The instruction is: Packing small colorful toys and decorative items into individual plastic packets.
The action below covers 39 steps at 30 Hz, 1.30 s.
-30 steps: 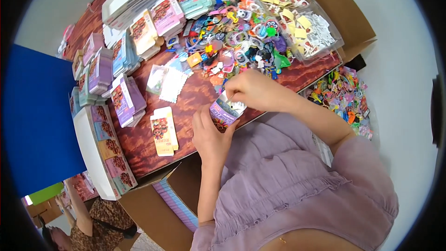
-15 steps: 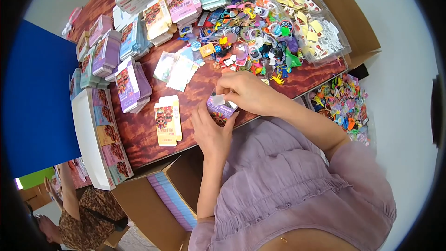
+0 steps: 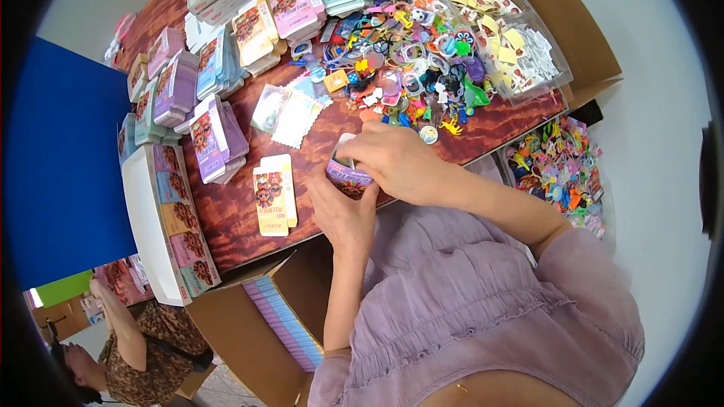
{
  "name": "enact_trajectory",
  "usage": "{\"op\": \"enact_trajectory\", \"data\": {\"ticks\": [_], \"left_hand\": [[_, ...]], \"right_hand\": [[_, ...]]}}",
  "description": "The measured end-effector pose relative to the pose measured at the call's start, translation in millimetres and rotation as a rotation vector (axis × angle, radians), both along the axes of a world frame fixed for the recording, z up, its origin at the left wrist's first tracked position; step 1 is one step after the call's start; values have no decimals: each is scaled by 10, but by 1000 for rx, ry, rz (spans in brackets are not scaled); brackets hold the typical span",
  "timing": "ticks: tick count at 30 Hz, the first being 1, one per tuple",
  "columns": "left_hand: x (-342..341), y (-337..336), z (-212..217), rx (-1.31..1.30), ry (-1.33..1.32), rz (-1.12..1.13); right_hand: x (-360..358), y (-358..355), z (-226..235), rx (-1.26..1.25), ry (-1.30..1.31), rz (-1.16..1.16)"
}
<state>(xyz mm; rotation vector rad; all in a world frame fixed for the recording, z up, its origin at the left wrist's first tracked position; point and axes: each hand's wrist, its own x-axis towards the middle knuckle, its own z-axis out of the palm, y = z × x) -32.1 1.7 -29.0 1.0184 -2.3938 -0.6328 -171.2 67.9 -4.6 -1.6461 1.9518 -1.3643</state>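
Purple printed carton (image 3: 350, 179): at front edge of surface (image 3: 231, 224), mouth upward. Left hand (image 3: 341, 209): clamped round carton, apparently steadying it. Right hand (image 3: 406, 163): fingers over mouth; grip hidden, cannot tell. Trinket pile (image 3: 411, 60): just beyond, seemingly for easy reach.

A head-worn fisheye view, looking steeply down over a worktable.
From the wearer's head, the left lens faces past the lilac gathered-fabric dress (image 3: 483, 294), nearest to it at lower right, onto the dark-red marbled tabletop (image 3: 226, 230), whose near edge slants up rightward. The bare left hand (image 3: 341, 217) and bare right hand (image 3: 400, 162) show close, near mid-frame. The wide field takes in a flat blue panel (image 3: 75, 158) at left and a plain whitish surface (image 3: 660, 279) at right; a co-worker in a brown patterned top (image 3: 170, 335) appears smaller, farther off, lower left.
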Motion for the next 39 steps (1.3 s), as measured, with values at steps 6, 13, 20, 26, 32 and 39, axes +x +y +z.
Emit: {"op": "enact_trajectory", "data": {"ticks": [6, 13, 20, 26, 32, 39], "left_hand": [[-44, 5, 30, -26, 69, 17], [20, -22, -116, 108, 210, 34], [-37, 98, -112, 497, 505, 72], [16, 129, -141, 556, 450, -114], [99, 80, -108, 515, 520, -211], [150, 68, -110, 382, 422, -273]], "right_hand": [[-102, 71, 125, -116, -90, -78], [-40, 113, 245, -169, 113, -44], [131, 165, 33, -171, -282, -49], [5, 121, -161, -316, -412, -139], [-96, 210, 63, -239, -335, 27], [-169, 252, 156, -185, -206, -26]]}}
